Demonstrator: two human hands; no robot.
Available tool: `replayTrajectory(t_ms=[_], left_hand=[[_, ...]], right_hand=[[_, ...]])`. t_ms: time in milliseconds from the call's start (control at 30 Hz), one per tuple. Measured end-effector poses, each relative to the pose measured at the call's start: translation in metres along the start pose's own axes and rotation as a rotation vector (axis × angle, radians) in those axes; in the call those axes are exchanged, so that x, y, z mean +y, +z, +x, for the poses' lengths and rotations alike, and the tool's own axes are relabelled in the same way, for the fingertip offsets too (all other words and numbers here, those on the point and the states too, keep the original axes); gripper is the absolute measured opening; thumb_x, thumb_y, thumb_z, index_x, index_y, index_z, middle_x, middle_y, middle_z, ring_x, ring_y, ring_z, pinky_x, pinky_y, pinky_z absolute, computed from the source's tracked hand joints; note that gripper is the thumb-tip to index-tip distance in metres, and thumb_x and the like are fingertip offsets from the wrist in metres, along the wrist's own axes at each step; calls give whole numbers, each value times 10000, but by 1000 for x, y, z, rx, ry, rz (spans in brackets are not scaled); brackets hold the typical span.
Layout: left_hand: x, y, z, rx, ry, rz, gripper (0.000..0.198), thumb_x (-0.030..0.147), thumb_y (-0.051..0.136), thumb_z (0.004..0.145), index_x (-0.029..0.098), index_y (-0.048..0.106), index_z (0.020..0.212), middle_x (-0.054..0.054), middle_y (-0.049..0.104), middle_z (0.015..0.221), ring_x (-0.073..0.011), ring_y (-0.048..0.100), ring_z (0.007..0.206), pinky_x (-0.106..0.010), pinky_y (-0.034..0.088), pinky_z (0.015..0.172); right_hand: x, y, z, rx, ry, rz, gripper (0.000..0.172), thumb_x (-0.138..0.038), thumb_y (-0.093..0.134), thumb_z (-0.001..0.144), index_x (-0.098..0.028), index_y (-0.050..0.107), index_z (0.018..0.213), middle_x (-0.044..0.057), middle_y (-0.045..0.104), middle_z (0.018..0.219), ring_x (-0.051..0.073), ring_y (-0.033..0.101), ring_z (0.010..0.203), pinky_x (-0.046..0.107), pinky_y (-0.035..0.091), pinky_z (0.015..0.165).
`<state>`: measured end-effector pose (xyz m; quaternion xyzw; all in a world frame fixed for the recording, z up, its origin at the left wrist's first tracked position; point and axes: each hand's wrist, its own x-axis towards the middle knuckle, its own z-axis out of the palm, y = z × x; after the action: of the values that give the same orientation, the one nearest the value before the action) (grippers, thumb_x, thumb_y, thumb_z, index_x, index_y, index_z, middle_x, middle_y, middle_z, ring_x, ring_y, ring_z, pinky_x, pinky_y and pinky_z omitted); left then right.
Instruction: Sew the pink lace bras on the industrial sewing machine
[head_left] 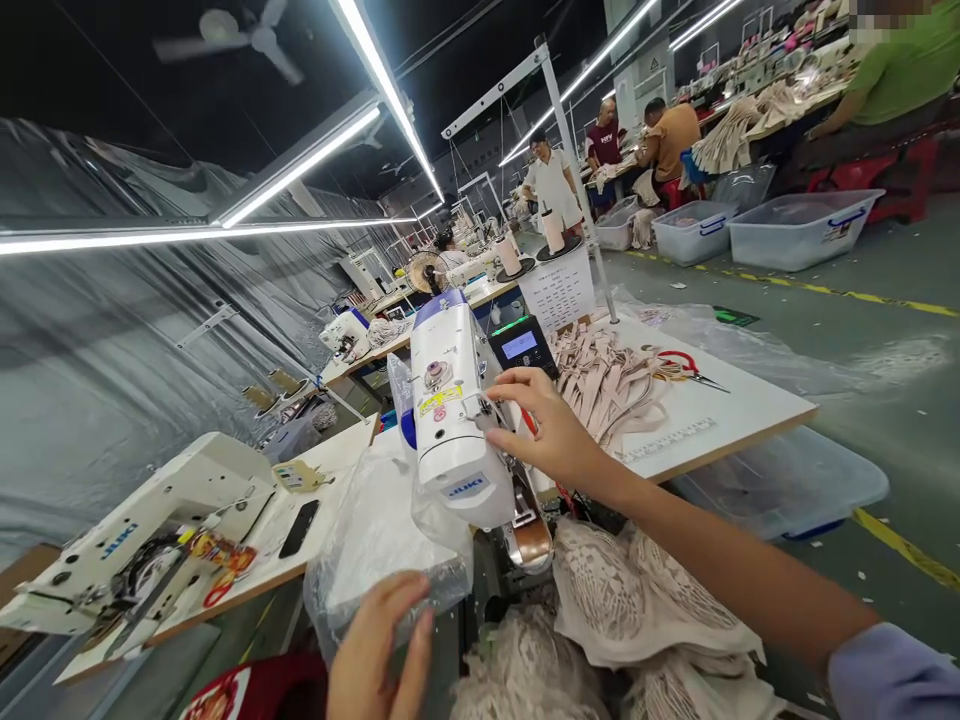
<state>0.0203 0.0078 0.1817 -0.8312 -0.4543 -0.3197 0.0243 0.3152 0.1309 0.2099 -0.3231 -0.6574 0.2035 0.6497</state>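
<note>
A white JUKI sewing machine (457, 400) stands in the middle, its head toward me. My right hand (544, 425) reaches to the right side of that head, thumb and index finger apart beside its thread guides; whether the fingertips touch it or a thread I cannot tell. My left hand (382, 645) hangs at the lower front, fingers spread and holding nothing, close to a clear plastic bag (375, 540). Beige lace bras (607, 590) lie heaped below the machine's rounded metal arm end (531, 545). Behind my right hand is a small lit control panel (521, 347).
Beige fabric straps (600, 380), red-handled pliers (690, 370) and a clear ruler (667, 438) lie on the right tabletop. Two thread cones (553, 232) stand behind. At left are another sewing machine (150, 530) and a black phone (300, 528). Plastic tubs (802, 235) and several people occupy the background.
</note>
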Motion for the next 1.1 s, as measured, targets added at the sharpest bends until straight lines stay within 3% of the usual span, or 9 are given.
replayTrajectory(t_ms=[167, 267, 433, 533, 667, 767, 900, 1000, 1100], left_hand=[[44, -47, 119, 45, 440, 300, 228, 179, 501, 954, 222, 603, 1152, -111, 637, 1179, -208, 640, 1060, -354, 552, 929], [66, -53, 176, -24, 609, 428, 212, 179, 471, 969, 200, 630, 1109, -129, 613, 1222, -234, 604, 1118, -404, 543, 953], [81, -47, 233, -287, 849, 571, 231, 171, 496, 957, 181, 723, 1004, -153, 614, 1232, -274, 588, 1142, -450, 547, 944], [81, -38, 245, -415, 863, 647, 214, 188, 529, 950, 186, 743, 934, -148, 614, 1261, -282, 588, 1155, -453, 544, 944], [71, -32, 241, -442, 889, 742, 158, 182, 550, 944, 170, 707, 933, -134, 593, 1307, -304, 527, 1249, -485, 485, 1019], [56, -34, 232, -391, 906, 689, 175, 177, 490, 969, 169, 664, 958, -125, 601, 1259, -287, 538, 1214, -484, 451, 1035], [42, -38, 221, -262, 813, 442, 200, 199, 402, 997, 199, 598, 957, -107, 595, 1163, -223, 567, 1120, -363, 478, 930], [48, -34, 217, -219, 798, 367, 180, 230, 407, 985, 207, 561, 896, -99, 596, 1060, -220, 579, 1076, -322, 495, 837], [61, -26, 216, -176, 810, 404, 233, 239, 398, 969, 204, 550, 794, -86, 593, 899, -236, 597, 882, -364, 505, 768]], right_hand=[[-8, 3, 14, -54, -45, -37, 225, -279, 741, 811, -223, 714, 1027, 88, 550, 1195, 262, 520, 1198, 481, 394, 1075], [-8, 1, 17, -130, -14, -35, 46, -240, 718, 843, -202, 728, 866, 69, 594, 1108, 232, 554, 1112, 450, 416, 1028], [1, 5, 19, -109, -43, -77, 44, -193, 722, 821, -181, 703, 784, 64, 609, 1073, 220, 551, 1079, 423, 416, 996], [10, 11, 21, -135, -21, -70, 58, -193, 751, 783, -178, 698, 762, 68, 611, 1087, 229, 559, 1099, 427, 399, 1018], [15, 16, 25, -204, 6, -29, 73, -183, 762, 748, -181, 689, 746, 60, 614, 1143, 232, 553, 1142, 407, 369, 1069], [9, 18, 26, -246, 41, -15, 101, -211, 747, 738, -203, 705, 830, 50, 594, 1175, 250, 534, 1168, 412, 383, 1063], [-4, 20, 28, -242, -31, -34, 144, -257, 746, 730, -214, 665, 841, 41, 576, 1144, 256, 519, 1169, 434, 386, 1066], [-10, 18, 31, -254, -85, -60, 133, -218, 741, 729, -213, 617, 778, 36, 576, 1102, 233, 519, 1178, 407, 370, 1092], [-14, 14, 35, -309, -112, -97, 186, -168, 733, 717, -205, 557, 765, 51, 577, 1132, 230, 522, 1167, 397, 392, 1084]])
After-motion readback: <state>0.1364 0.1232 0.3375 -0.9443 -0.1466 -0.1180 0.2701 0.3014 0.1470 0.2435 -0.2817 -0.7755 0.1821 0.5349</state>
